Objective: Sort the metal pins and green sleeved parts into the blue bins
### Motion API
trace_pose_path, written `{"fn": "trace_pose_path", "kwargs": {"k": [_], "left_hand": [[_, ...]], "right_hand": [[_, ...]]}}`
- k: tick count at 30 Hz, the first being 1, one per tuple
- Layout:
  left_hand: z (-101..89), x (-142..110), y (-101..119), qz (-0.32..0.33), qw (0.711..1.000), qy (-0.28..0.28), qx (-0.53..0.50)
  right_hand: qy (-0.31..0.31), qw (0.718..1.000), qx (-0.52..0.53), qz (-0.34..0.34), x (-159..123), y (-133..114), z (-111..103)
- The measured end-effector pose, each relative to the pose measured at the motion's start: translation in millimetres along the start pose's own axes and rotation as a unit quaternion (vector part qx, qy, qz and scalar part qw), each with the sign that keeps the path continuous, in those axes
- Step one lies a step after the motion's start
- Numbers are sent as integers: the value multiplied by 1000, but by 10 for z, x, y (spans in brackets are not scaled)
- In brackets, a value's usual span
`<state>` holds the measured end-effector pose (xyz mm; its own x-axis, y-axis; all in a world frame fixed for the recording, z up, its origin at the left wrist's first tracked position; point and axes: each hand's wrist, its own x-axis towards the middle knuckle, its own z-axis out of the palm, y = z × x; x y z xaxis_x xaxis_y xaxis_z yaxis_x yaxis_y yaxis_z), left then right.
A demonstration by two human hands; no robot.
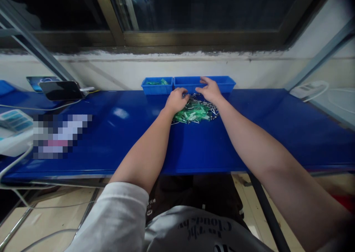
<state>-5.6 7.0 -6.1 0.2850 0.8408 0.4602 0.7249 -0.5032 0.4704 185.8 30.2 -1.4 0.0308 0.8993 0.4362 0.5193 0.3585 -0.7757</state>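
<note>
A loose pile of green translucent plastic pieces (192,113) lies on the blue table, mixed with thin shiny metal rods (213,109) around its edges. My left hand (176,101) rests at the pile's left edge, its fingers curled inward; whatever they may hold is too small to make out. Behind the pile, my right hand (211,91) hovers by the front wall of the long blue bin (226,85), thumb and fingers apart, with nothing visible between them. A smaller blue bin (144,86) just left of it contains some green pieces.
The blue tabletop (133,133) runs up to a wall below a window. On the left are a dark phone (61,90), white cables and a white box-like object (16,137). A white device with a cord (309,89) sits at the far right beside a metal post.
</note>
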Motion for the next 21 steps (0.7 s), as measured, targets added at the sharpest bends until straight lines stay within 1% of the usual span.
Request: {"fn": "trace_pose_path", "kwargs": {"k": [3, 5, 7, 10, 12, 14, 17, 21], "left_hand": [[-9, -3, 7, 0, 1000, -12, 2], [-14, -4, 9, 6, 1000, -21, 8], [-15, -3, 5, 14, 999, -32, 17], [-13, -1, -5, 20, 998, -54, 23], [-14, -2, -6, 19, 997, -69, 26], [-19, -6, 0, 17, 996, -78, 32], [-26, -10, 12, 24, 995, -82, 43], [-25, -8, 13, 31, 995, -82, 51]], "right_hand": [[12, 999, -32, -21, -79, -25, -35], [-7, 997, -62, -44, -134, -39, -55], [-44, 991, -107, -72, -184, -53, -63], [-115, 972, -179, -98, -245, -88, -46], [-154, 962, -205, -96, -278, -123, -26], [-175, 958, -209, -86, -305, -161, -9], [-170, 962, -200, -81, -325, -188, 3], [-138, 968, -189, -87, -315, -142, 15]]}}
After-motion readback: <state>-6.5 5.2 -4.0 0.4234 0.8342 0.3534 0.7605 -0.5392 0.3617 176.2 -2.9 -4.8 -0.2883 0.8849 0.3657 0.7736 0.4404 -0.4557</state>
